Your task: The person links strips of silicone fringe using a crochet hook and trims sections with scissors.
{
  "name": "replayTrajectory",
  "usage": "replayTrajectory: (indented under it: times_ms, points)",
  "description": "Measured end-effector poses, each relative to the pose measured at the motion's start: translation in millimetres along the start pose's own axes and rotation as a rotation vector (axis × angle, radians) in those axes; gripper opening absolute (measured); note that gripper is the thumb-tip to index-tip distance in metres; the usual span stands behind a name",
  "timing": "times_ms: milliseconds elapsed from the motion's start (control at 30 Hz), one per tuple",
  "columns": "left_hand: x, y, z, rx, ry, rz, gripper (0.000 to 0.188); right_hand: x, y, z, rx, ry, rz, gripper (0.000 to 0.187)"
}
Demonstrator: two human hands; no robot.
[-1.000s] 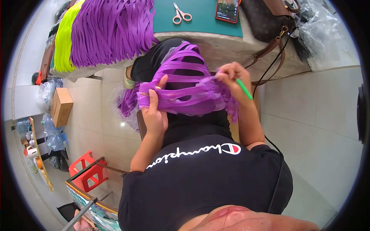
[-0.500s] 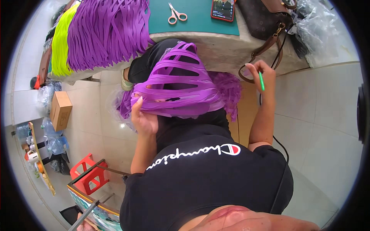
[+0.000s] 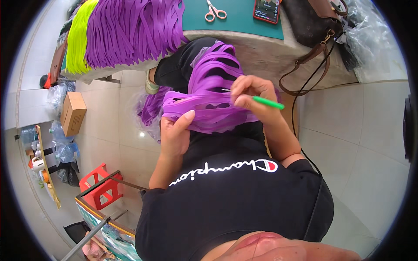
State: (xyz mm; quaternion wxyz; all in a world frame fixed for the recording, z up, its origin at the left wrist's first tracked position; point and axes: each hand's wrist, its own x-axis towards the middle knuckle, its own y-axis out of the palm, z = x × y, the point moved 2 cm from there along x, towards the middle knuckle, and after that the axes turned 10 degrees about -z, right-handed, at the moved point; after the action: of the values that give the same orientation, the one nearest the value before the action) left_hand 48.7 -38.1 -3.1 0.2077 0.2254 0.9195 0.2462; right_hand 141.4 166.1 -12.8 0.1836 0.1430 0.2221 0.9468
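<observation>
A sheet of purple slit strips lies across my lap, with gaps between its bands. My left hand grips its left edge, the thumb lying on top and the fingers underneath. Over the right part of the sheet, my right hand is closed round a slim green-handled tool. A thin pale tip pokes out past the fingers toward the bands; its exact kind cannot be made out. Some bands near that tip are blurred, and whether the tip touches them is unclear.
On the table ahead lie more purple strips, yellow-green strips, scissors and a phone on a green mat. A brown bag hangs its strap over the edge. A cardboard box and red stool stand left.
My right hand has come from the far right, away from the sheet, in over the purple bands with the green-handled tool. My left hand still grips the edge. The whole view has shifted slightly.
</observation>
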Motion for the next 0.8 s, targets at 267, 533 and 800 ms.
replayTrajectory:
  times_ms: [267, 533, 800]
  points:
    - [-4, 9, 6, 0.09, 0.029, 0.008, 0.028, -9, 41, -12, -0.057, -0.065, -0.027, 0.015]
    - [-5, 6, 11, 0.122, 0.111, 0.002, 0.028, -10, 41, -14, -0.261, -0.091, -0.037, 0.013]
    - [-4, 13, 6, 0.132, 0.11, -0.005, 0.027, -4, 36, -4, -0.663, -0.449, -0.142, 0.009]
